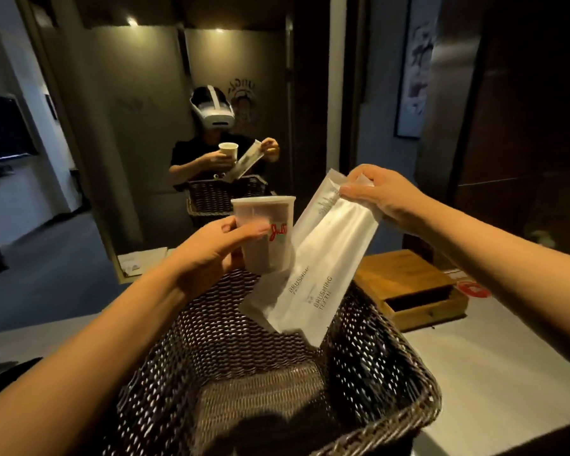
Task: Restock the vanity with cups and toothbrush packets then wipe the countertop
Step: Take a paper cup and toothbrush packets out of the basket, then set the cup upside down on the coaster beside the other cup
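My left hand (211, 255) grips a white paper cup (267, 238) with a red logo, held upright above the far rim of a dark wicker basket (375, 363). My right hand (375, 192) pinches the top end of two white toothbrush packets (323, 268), printed "BRUSHING TEETH". They hang slanted, their lower ends just over the basket's inside, and touch the cup's right side. The basket looks empty inside.
The basket stands on a pale countertop (494, 363). A wooden box (405, 284) with an open slot sits at the right rear, a red-and-white sticker (473, 287) beside it. A wall mirror (165, 133) behind reflects me. A small card (135, 261) leans at the mirror's foot.
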A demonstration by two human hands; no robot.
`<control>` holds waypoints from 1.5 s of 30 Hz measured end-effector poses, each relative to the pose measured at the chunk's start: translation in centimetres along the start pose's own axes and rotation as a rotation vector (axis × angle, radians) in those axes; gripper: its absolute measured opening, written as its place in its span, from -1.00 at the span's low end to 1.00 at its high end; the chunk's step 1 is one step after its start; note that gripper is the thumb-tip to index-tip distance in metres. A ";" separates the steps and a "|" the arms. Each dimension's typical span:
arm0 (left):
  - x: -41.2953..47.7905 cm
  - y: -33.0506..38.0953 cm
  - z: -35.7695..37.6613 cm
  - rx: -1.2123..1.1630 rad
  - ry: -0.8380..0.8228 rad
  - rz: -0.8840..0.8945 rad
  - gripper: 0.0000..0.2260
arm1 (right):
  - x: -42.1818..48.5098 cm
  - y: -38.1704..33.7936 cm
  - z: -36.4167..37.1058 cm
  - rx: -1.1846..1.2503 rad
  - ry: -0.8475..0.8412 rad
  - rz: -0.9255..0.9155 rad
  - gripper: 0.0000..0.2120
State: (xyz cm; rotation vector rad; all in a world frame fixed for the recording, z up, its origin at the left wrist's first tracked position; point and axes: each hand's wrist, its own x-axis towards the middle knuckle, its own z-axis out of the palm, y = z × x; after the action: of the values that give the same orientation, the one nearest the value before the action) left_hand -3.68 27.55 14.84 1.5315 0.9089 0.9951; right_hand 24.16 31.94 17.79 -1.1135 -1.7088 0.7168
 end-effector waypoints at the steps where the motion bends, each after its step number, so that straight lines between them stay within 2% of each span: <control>1: 0.2 0.7 1.1 0.020 -0.009 0.014 -0.50 | -0.4 -0.2 -1.3 0.011 0.011 -0.004 -0.93; 6: 1.0 3.8 7.0 0.054 -0.085 0.061 -0.58 | -3.2 -0.9 -7.9 0.071 0.054 -0.016 -0.91; 9: 1.6 4.8 12.2 0.027 -0.109 0.081 -0.30 | -5.7 -0.4 -12.2 0.140 0.071 -0.003 -0.91; 11: 2.0 5.1 16.0 0.025 -0.140 0.090 -0.21 | -7.6 0.4 -15.1 0.156 0.084 0.003 -0.91; 16: 3.4 3.7 25.2 0.044 -0.169 0.037 -0.41 | -13.0 3.7 -21.8 0.169 0.118 0.046 -0.89; 23: 4.9 -0.3 35.3 0.013 -0.181 -0.067 -0.44 | -19.6 10.1 -28.5 0.106 0.197 0.209 -0.90; 28: 7.6 -2.7 39.6 -0.019 -0.192 -0.159 -0.25 | -21.4 14.4 -31.7 0.147 0.268 0.287 -0.90; 33: 11.9 -4.9 42.9 -0.042 -0.258 -0.174 -0.41 | -20.8 18.5 -34.6 0.162 0.299 0.315 -0.90; 37: 17.0 -6.9 45.2 -0.019 -0.301 -0.187 -0.41 | -18.3 22.4 -36.7 0.096 0.329 0.341 -0.89; 40: 20.2 -8.3 46.1 -0.046 -0.317 -0.194 -0.52 | -16.6 24.6 -37.7 0.103 0.319 0.352 -0.88; 45: 27.3 -11.7 48.1 -0.039 -0.373 -0.240 -0.47 | -13.4 29.8 -40.3 0.080 0.311 0.422 -0.89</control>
State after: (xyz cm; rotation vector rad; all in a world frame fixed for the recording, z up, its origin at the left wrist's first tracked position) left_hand 50.44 37.57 1.80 1.4704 0.7785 0.5290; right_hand 73.92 31.31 3.23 -1.4649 -1.1861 0.8115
